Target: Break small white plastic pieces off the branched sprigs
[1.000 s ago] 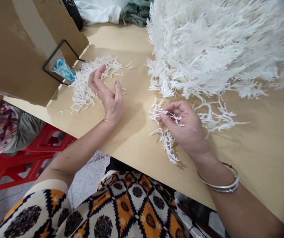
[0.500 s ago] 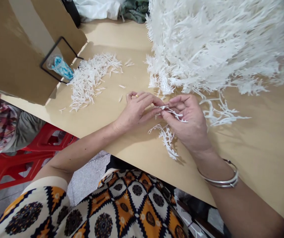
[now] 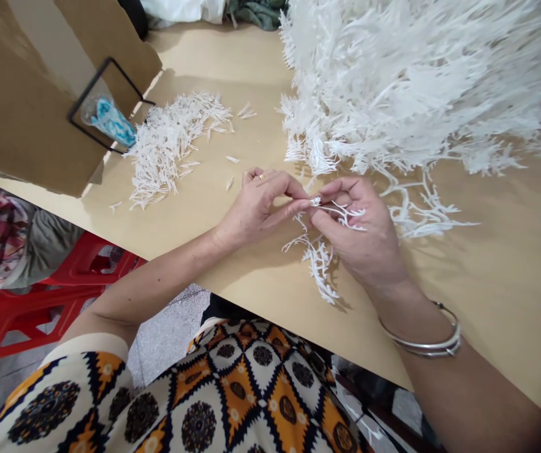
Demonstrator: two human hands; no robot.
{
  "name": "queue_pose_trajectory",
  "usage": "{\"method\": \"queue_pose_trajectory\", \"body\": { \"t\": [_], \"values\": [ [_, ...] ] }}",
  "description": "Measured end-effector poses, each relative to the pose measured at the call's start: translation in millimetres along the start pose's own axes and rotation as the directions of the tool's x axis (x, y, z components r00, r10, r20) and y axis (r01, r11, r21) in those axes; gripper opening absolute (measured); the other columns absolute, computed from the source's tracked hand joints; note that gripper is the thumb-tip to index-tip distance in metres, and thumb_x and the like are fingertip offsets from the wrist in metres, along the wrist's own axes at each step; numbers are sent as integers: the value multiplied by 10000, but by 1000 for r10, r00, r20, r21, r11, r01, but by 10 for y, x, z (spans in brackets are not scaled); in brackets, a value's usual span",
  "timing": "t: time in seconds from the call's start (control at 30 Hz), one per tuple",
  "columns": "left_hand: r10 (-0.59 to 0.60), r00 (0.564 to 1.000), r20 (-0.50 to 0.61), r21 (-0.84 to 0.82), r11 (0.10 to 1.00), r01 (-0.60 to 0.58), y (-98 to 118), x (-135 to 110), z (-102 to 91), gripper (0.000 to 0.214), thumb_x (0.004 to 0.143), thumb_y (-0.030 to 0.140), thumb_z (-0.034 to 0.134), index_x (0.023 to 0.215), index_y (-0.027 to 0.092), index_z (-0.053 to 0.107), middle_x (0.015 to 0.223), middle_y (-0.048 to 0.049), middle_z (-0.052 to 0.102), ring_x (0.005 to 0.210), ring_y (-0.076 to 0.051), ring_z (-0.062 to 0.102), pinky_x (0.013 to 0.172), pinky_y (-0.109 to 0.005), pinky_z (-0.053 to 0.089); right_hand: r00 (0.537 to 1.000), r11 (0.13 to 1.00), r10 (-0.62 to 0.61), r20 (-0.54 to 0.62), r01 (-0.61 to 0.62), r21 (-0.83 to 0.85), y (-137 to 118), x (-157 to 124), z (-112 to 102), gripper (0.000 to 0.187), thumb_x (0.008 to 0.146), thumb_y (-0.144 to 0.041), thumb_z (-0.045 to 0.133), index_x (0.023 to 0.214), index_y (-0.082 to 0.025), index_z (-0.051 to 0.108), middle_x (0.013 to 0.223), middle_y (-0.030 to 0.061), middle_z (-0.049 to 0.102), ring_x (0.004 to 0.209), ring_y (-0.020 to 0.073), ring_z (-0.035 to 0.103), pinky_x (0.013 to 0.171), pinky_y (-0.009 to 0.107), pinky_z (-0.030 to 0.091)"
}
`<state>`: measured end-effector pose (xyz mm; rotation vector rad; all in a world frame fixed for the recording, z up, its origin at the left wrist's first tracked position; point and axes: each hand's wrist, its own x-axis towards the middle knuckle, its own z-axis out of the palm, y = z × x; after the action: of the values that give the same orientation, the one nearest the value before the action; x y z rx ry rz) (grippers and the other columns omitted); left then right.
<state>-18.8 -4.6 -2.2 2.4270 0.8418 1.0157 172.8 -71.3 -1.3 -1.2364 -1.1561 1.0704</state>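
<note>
Between my two hands is a white branching plastic sprig [image 3: 346, 214], its twigs fanning out over my right palm. My left hand [image 3: 263, 201] pinches the sprig's end between thumb and forefinger. My right hand [image 3: 362, 229] is closed on it from the other side, thumb against curled fingers, a silver bangle on the wrist. Below the hands, another white sprig [image 3: 320, 267] lies on the table. A further loose white sprig [image 3: 424, 211] lies to the right of my right hand, by the edge of a large heap of white sprigs [image 3: 412, 88].
A smaller pile of short white pieces [image 3: 171, 145] lies left of my hands. Beside it stand a cardboard box [image 3: 39, 113], a black wire frame [image 3: 89, 88] and a clear cup with blue-and-white contents [image 3: 112, 123]. Red stools [image 3: 39, 308] and a seated person are at the left.
My hands have shifted slightly, and the sprig's joint now shows more plainly between the fingertips. The view has tilted a little; the piles look the same.
</note>
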Motion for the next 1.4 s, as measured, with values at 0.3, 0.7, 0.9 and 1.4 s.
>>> {"method": "queue_pose_trajectory", "body": {
  "t": [0.3, 0.7, 0.9, 1.4],
  "values": [
    [1, 999, -42, -92, 996, -4, -5, 24, 6, 399, 1082, 591, 647, 920, 227, 660, 866, 13, 774, 819, -128, 721, 900, -354, 489, 994, 985, -109, 30, 112, -132, 14, -39, -6, 328, 893, -418, 856, 1047, -301, 591, 1090, 63, 750, 948, 235, 765, 848, 407, 665],
    [-124, 990, 70, -508, 850, 143, 36, 24, -12, 273, 1001, 404, 815, 1100, 186, 685, 961, -11, 724, 853, -92, 680, 797, -234, 577, 978, 965, -204, -44, 193, -178, 6, 11, -50, 63, 874, -211, 795, 900, -264, 773, 1015, 49, 776, 1007, 230, 746, 966, 438, 629],
    [-153, 975, 159, -533, 819, 215, 21, 13, -8, 319, 1027, 459, 774, 1193, 191, 733, 977, -28, 753, 864, -102, 682, 781, -238, 566, 985, 973, -171, 4, 169, -156, 20, 26, -78, 58, 868, -224, 778, 915, -258, 771, 994, 33, 786, 947, 212, 742, 908, 405, 626],
    [187, 976, 108, 236, 949, -208, 32, -10, 37, 144, 1141, 310, 504, 1041, 235, 575, 951, 1, 761, 865, -154, 703, 1025, -364, 497, 982, 873, -166, 93, 190, -450, -126, -34, 6, 83, 821, -186, 645, 820, -258, 603, 705, -21, 595, 645, 160, 509, 647, 341, 412]
  ]
}}
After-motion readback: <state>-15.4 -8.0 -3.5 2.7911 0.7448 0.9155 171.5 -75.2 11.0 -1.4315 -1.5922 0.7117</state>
